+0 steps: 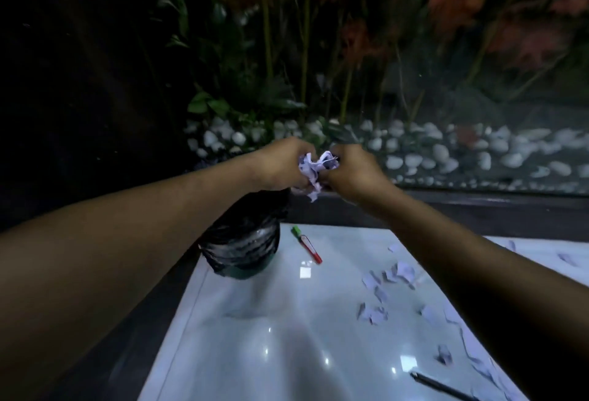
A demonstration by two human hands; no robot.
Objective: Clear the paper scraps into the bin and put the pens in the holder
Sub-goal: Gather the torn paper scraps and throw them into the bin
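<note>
Scraps wad [314, 168], white crumpled paper, pinched between both hands, held up over the bin [243, 243]. Left hand [283, 165] grip curled tight on the wad's left side; right hand [353, 171] grip curled tight on its right side, fingers pressed into the paper. A few bits hang from the wad's underside, above the bin's right edge. Bin sits at the far left corner of the worktop [271, 337], lined with a black bag, mouth partly hidden by the left hand. Red pen [307, 244] with green cap lies on the worktop just right of the bin, apart from it. Loose scraps [387, 286] scattered across the right half of the worktop, some partly hidden under the right forearm. Black pen [443, 386] lies near the bottom right edge, diagonal, close to a few scraps. Behind the worktop: white pebbles [414, 152] and plants [287, 50]. Frame dim and blurred.
</note>
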